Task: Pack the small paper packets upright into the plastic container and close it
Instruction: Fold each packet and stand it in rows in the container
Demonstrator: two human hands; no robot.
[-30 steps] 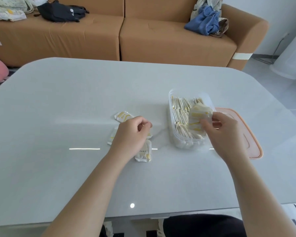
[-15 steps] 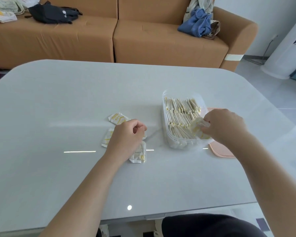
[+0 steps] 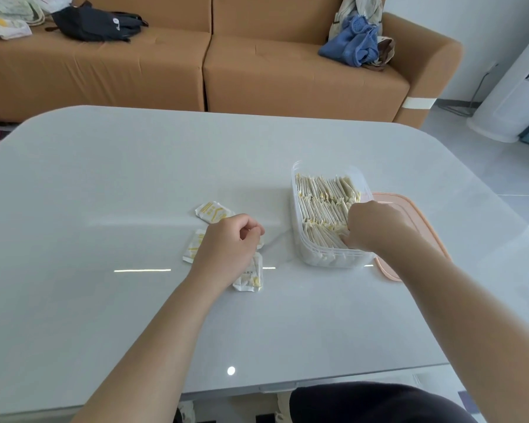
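Packing is in hand: the right hand [image 3: 376, 224] is sunk, fingers down, among the upright packets [image 3: 321, 190] in the plastic container [image 3: 297, 230], and whether one is gripped cannot be told. The left hand [image 3: 226, 247] is curled over loose packets [image 3: 214, 211] on the table [image 3: 104, 178]; its hold is hidden too. Next, a loose packet must be lifted and slotted upright. Yellow print is seen on them, but nothing can be read

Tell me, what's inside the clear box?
Rows of small paper packets standing upright, nearly filling the box. The right hand reaches into the near end, hiding some packets and whatever it holds.
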